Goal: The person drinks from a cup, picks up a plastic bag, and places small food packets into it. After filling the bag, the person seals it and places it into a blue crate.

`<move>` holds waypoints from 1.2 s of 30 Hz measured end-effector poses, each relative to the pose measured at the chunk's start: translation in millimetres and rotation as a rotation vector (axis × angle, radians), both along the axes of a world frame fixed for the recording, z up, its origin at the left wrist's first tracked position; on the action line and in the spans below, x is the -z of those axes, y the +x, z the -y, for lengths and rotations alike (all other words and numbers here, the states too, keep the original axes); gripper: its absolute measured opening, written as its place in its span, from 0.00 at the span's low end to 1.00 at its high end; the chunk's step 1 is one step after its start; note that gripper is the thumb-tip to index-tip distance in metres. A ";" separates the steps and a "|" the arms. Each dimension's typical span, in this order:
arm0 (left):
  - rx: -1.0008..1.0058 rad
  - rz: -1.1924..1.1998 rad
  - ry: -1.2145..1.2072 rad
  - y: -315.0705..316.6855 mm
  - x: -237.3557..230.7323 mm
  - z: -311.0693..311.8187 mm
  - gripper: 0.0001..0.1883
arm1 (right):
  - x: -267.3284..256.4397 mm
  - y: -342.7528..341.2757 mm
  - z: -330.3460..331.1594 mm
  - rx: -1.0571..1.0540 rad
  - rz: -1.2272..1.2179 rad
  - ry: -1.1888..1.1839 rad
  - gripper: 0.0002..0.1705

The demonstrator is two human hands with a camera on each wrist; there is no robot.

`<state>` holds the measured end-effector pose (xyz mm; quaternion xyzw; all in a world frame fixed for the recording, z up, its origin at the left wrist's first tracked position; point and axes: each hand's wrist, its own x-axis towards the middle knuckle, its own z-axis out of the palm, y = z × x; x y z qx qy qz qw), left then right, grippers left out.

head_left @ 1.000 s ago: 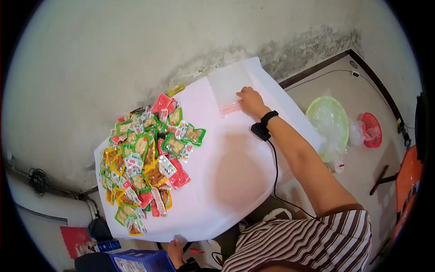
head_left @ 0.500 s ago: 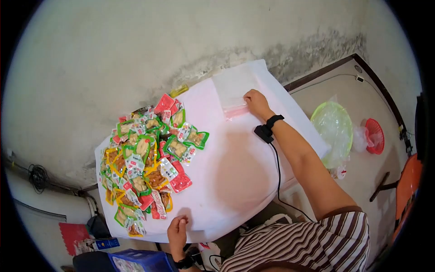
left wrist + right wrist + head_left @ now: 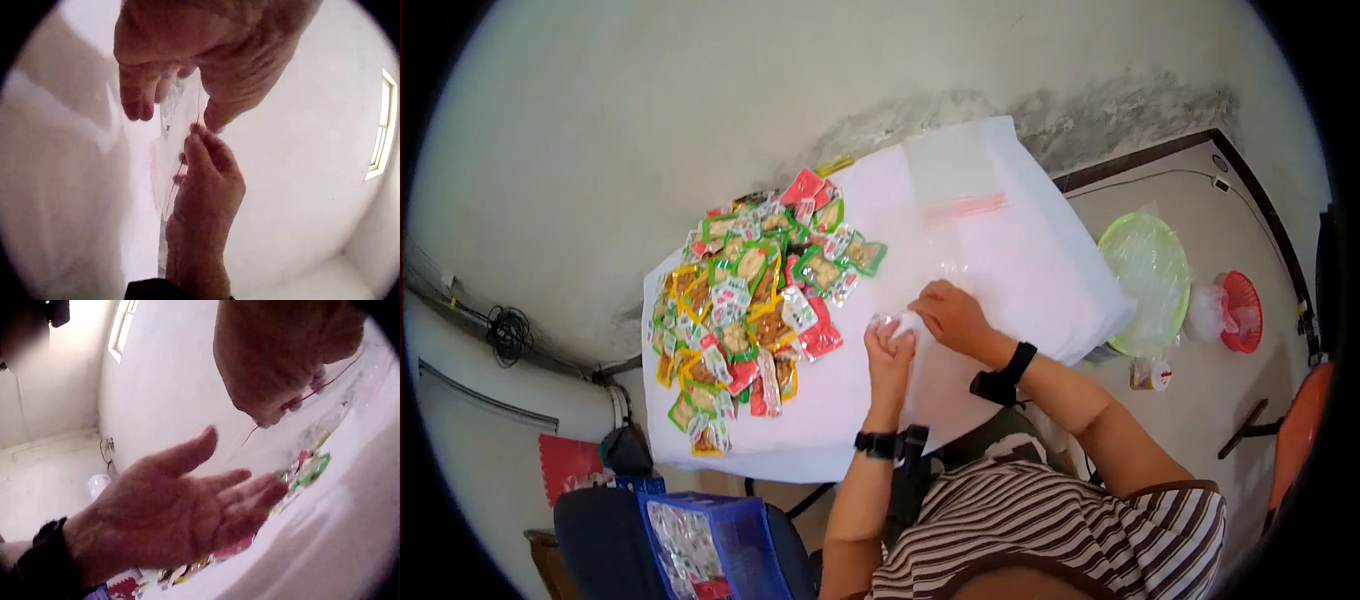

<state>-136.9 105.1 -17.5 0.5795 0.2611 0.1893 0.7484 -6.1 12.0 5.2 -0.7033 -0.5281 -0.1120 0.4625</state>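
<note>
A clear plastic zip bag (image 3: 177,125) with a thin red line along its edge hangs between the two hands over the near part of the table. My right hand (image 3: 955,318) pinches that edge between thumb and fingertips, as the right wrist view also shows. Just left of it, my left hand (image 3: 890,358) is held close to the bag. Its palm (image 3: 169,515) faces the bag, fingers extended and thumb spread apart. Further back on the table lie flat clear bags (image 3: 955,165) with red-pink strips at their near end.
A heap of small snack packets (image 3: 735,300) covers the left of the white-covered table (image 3: 1040,270). On the floor at right stand a green basin (image 3: 1145,285) holding clear plastic and a red basket (image 3: 1242,312). A blue crate (image 3: 740,545) sits at the near left.
My right hand has drawn a bag from the flat bags toward the body. The left hand has come up from the table's near edge to meet it. The head view has shifted slightly.
</note>
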 end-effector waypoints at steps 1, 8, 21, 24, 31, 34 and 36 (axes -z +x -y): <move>-0.110 -0.001 0.070 4.9 7.3 4.6 0.34 | 11.6 -15.0 2.6 -0.019 -0.041 -0.021 0.05; -0.253 0.034 -0.036 -13.7 15.7 8.3 0.36 | 33.1 -45.9 20.5 -0.016 -0.161 -0.106 0.10; -0.189 -0.122 0.875 -20.7 24.7 4.5 0.03 | 31.3 -33.8 36.0 0.051 0.032 -0.127 0.08; -0.226 -0.150 0.937 -19.3 32.4 6.7 0.04 | 36.6 -24.9 46.5 0.157 -0.012 -0.164 0.06; -0.268 -0.117 0.945 2.7 28.2 12.0 0.06 | 33.4 -26.1 55.6 0.163 -0.030 -0.111 0.05; -0.223 -0.163 0.852 7.8 26.6 12.9 0.06 | 36.3 -24.8 59.4 0.181 -0.012 -0.092 0.07; -0.192 -0.184 0.813 10.0 27.7 13.1 0.06 | 37.5 -22.4 64.3 0.187 0.008 -0.084 0.08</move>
